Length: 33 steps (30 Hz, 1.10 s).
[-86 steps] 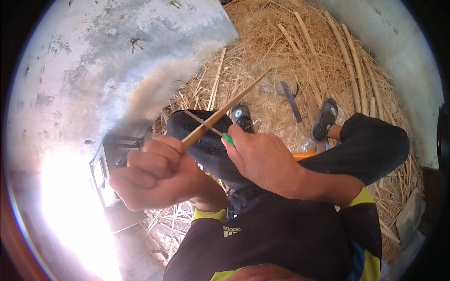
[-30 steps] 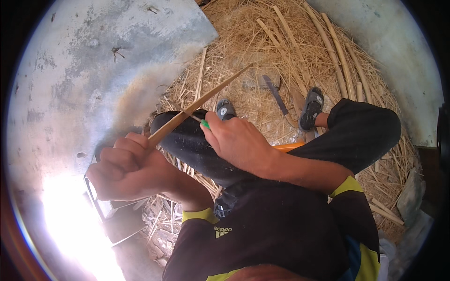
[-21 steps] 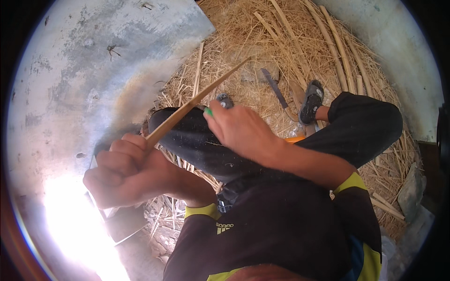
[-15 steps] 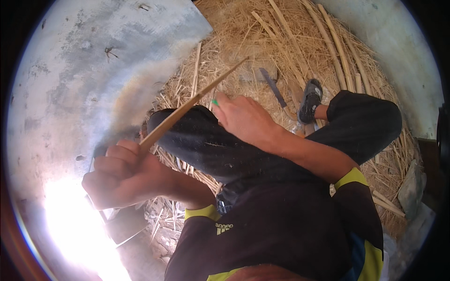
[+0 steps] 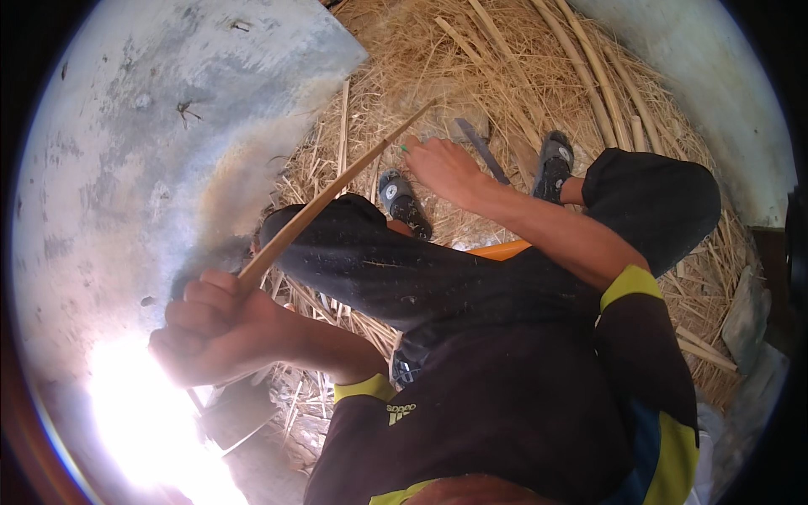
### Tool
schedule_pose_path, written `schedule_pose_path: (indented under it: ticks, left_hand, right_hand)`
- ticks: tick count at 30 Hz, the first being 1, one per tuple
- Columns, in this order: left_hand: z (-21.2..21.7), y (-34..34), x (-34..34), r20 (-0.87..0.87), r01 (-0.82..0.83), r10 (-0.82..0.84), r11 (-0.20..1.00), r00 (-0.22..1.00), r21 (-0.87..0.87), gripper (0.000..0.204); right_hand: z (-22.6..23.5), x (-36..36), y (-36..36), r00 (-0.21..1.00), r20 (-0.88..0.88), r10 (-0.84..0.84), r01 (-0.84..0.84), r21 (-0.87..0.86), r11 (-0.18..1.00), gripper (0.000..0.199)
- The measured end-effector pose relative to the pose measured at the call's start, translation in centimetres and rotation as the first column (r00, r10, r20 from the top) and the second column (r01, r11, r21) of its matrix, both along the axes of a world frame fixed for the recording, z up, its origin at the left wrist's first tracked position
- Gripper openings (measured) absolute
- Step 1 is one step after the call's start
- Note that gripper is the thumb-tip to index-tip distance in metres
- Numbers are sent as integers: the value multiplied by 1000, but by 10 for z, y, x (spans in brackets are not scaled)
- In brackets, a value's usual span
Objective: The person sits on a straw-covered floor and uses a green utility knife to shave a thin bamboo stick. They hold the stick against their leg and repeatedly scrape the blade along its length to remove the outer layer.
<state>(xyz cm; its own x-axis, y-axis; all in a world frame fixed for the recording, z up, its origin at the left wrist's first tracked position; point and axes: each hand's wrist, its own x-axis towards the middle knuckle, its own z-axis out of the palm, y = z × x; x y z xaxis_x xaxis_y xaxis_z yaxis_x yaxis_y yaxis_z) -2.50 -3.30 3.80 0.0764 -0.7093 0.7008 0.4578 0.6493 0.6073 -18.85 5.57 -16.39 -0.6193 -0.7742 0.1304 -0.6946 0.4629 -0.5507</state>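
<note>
Since the earlier frames, the right hand has let go of the cane strip and reached out over the straw bed, fingers loosely spread just short of a knife. Grey concrete floor lies beyond the left hand, whose fingers are clenched round the strip's lower end; the strip slants up and away above the knee.

Thin tan bamboo strip, long, straight, slanting up-right over dark-trousered knee above straw.
</note>
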Motion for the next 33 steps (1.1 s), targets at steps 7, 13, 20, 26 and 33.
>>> schedule_pose_path:
  ticks: [7,13,20,26,33]
  left_hand:
    - [5,2,-13,-54,-5,9,998,998,62,36]
    - [-5,-3,-1,-68,72,-73,997,995,-9,38]
    - [-2,16,-7,-48,-2,1,999,999,-35,36]
    - [-8,9,6,-13,107,-108,994,994,-26,36]
    - [-6,3,9,-40,186,-186,983,982,-5,35]
  right_hand:
    - [-106,-29,20,998,-17,-53,56,171,984,18]
    - [-44,-32,39,962,246,-120,98,103,990,36]
    - [57,52,22,980,181,87,-41,-241,970,32]
    - [63,48,24,957,281,70,2,-249,969,30]
    - [48,54,21,992,129,10,18,-207,978,29]
